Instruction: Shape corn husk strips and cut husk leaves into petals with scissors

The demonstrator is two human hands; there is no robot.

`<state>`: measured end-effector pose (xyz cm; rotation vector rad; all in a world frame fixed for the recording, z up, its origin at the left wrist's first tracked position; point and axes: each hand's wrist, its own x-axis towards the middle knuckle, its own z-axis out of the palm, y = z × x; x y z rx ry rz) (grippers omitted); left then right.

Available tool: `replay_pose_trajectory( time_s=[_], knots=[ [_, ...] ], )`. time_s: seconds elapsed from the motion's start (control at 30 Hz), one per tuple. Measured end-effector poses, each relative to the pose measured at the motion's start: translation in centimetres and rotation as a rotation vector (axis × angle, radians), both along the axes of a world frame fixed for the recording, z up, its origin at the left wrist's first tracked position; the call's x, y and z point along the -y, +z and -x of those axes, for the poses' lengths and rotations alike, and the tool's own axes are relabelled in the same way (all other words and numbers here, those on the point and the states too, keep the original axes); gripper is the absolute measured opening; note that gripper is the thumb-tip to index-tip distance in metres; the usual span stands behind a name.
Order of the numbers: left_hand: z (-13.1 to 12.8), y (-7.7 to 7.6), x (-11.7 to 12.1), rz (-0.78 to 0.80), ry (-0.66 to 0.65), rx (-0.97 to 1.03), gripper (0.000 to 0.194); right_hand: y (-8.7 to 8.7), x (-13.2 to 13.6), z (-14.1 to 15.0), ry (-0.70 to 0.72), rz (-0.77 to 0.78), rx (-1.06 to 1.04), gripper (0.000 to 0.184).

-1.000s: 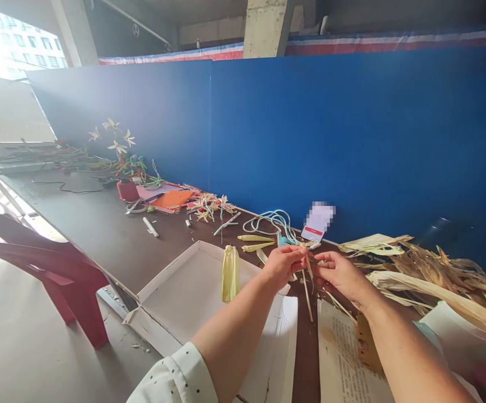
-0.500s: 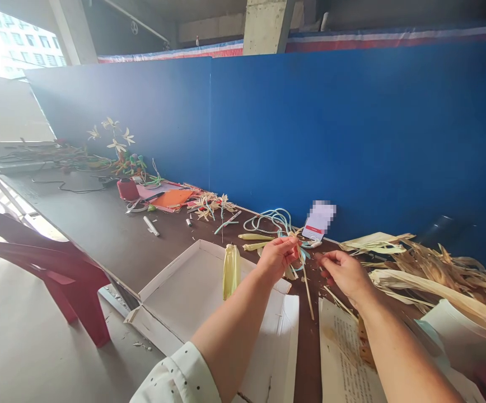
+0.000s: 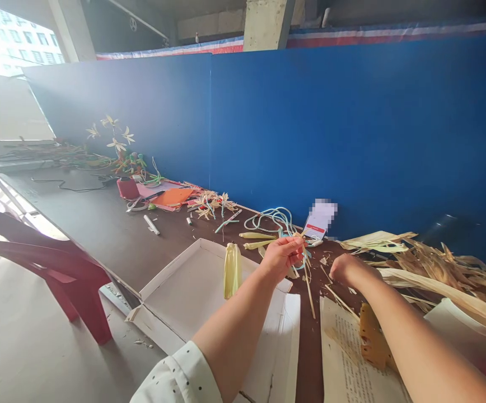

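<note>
My left hand [image 3: 285, 254] is closed in a pinch on dried corn husk strips [image 3: 309, 288], whose pale, narrow ends hang below the fingers over the table. Lower right of it, my right hand [image 3: 354, 273] is curled shut just above the tabletop; its fingertips are turned away, so anything in them is hidden. Thin straw-coloured scraps [image 3: 341, 302] lie under the right hand. Behind the left hand are two yellowish-green husk pieces [image 3: 256, 240] and a pale blue cord [image 3: 270, 219].
A white box lid [image 3: 209, 268] carries a folded yellow husk [image 3: 232, 271]. Heaped dried husks [image 3: 448, 266] lie at right, near a white bucket [image 3: 465, 319]. A phone [image 3: 316, 221] leans on the blue partition [image 3: 344, 129]. A printed sheet [image 3: 347, 352] lies beneath an orange-yellow object [image 3: 373, 336].
My right hand has moved right, away from the left hand, and its fingers have turned out of sight. The left hand keeps its pinch on the husk strips, almost in place.
</note>
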<state>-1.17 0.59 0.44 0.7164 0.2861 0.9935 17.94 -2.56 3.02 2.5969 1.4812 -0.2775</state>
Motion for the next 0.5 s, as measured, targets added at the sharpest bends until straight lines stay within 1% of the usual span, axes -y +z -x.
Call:
replay_pose_trajectory(
  time_s=[0.1,0.2,0.3,0.43,0.5],
  knots=[
    [0.1,0.0,0.1,-0.03,-0.016,-0.005,0.034,-0.2,-0.5,-0.2,0.006,0.04,0.006,0.009],
    [0.1,0.0,0.1,-0.048,-0.025,-0.011,0.033,-0.3,-0.6,-0.6,0.028,0.027,0.004,0.016],
    [0.1,0.1,0.2,-0.047,-0.025,-0.02,0.033,-0.8,-0.5,-0.6,0.071,0.0,-0.019,0.021],
    [0.2,0.4,0.4,-0.041,-0.021,-0.016,0.035,-1.8,-0.7,-0.4,0.13,-0.065,-0.043,0.012],
    [0.2,0.4,0.4,-0.034,-0.019,-0.019,0.037,-1.9,-0.9,-0.5,0.138,-0.095,-0.045,0.011]
  ],
)
